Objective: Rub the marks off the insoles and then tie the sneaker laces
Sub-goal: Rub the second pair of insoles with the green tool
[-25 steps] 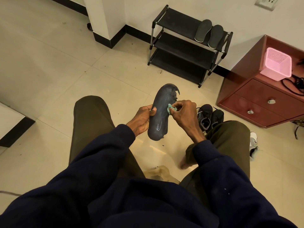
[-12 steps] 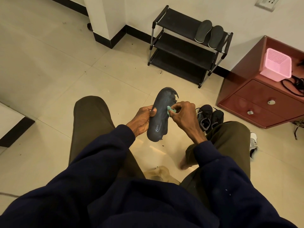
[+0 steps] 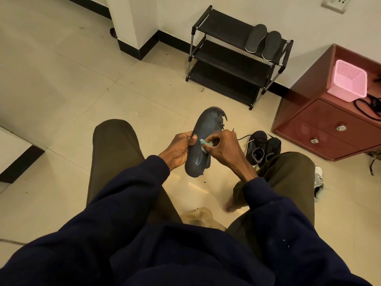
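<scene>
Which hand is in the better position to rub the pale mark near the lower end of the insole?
The right hand: it pinches the small green piece against the insole, just above the pale mark. The left hand grips the insole's edge and steadies it.

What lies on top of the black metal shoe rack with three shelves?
Two dark flat insoles lie side by side at the right end of the black shoe rack's top shelf. The upper shelves hide the back of the lower ones.
</scene>
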Available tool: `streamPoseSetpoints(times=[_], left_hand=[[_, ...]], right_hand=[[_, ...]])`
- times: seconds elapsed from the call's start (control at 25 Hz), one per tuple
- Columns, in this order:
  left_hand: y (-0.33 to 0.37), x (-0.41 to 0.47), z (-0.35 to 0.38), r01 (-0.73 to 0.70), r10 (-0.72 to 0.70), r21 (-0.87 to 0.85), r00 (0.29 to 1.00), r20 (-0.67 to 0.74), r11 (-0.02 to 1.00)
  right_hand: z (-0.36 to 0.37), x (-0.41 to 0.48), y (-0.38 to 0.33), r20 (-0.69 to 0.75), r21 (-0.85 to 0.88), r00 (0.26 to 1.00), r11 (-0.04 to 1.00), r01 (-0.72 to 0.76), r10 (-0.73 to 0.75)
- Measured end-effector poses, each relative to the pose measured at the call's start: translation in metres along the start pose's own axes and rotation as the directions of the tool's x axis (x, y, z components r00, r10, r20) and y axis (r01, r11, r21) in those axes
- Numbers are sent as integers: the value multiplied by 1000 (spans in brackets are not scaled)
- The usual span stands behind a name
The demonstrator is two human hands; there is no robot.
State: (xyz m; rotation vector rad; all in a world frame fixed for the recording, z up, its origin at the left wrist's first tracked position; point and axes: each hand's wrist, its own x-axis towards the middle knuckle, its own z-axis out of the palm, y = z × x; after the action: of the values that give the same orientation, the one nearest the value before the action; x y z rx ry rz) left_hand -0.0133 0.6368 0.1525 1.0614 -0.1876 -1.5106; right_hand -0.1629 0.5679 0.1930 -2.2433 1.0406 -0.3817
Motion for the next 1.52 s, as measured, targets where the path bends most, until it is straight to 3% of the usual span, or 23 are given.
streamPoseSetpoints(times=[0.08,0.28,0.48,0.68,0.84,0.88,1.0,1.08,1.24,1.28,1.44,1.52], left_hand=[[0,1,0,-1,1,-3,1000,-12,1000],[-1,-3,1,12,-11,-6,1000,29,1000],[-1,-2,2,6,-6,2,1000,12,1000],[-2,-2,1,21,-21,-6,999,28,1000],[-1,-3,3,12,-12,7,1000,24,1000],[0,-3,3,5,-5,7,1000,24,1000],[0,-3,2,15,-14,-6,999,39,1000],[1,-7,3,20,-20,-5,999,47,1000],[1,-5,4,-1,1,-4,1000,23,1000],[1,-5,5,-4,5,-5,1000,16,1000],[3,-9,4,5,-4,-8,999,39,1000],[4,-10,4,17,-16,-22,998,55,1000]], right_hand=[[9,-4,-6,69,-3,996,999,48,-48],[-2,14,10,-245,-101,969,994,-50,24],[8,-1,-2,70,0,998,1000,-9,9],[0,12,9,-220,-94,974,993,-73,51],[6,4,3,28,-19,999,1000,-22,22],[9,4,2,30,-46,999,999,-18,20],[1,13,12,-175,-132,983,988,-76,53],[-6,13,15,-226,-121,972,989,-88,59],[0,4,6,92,1,996,1000,9,-9],[1,5,6,92,-13,996,1000,15,-13],[-11,16,21,-159,-130,986,990,-61,40],[-16,13,20,-132,-79,991,996,-49,39]])
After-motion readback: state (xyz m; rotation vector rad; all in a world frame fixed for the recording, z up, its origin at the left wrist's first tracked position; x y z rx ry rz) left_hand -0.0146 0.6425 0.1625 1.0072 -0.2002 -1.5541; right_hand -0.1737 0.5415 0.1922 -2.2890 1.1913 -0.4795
